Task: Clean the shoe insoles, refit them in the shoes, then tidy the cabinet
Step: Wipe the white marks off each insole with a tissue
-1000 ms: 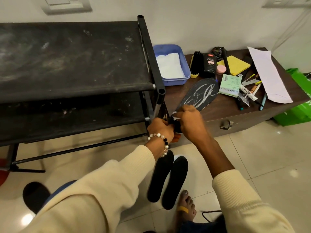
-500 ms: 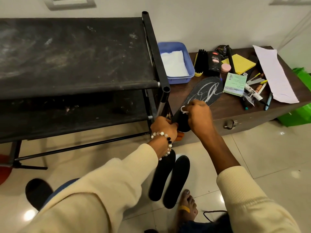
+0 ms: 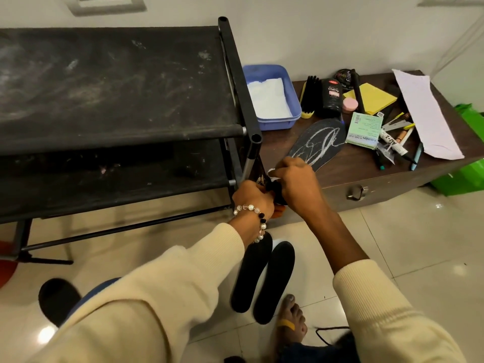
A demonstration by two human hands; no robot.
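Cleaning hardly begun, by my judgement; refitting and tidying remain.
The dusty shoe rack [image 3: 115, 82] is unwiped; a chalk-marked insole [image 3: 318, 141] overhangs the cabinet's [image 3: 379, 179] front edge; two insoles [image 3: 262, 279] lie on the floor. Left hand [image 3: 252, 199] and right hand [image 3: 296, 184] grip something dark, unidentifiable.

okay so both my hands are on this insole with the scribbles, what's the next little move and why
Probably keep wiping up the insole toward its toe. The left hand grips the heel end, the right hand pinches something white there, and white scribbles still cover the part lying on the cabinet.
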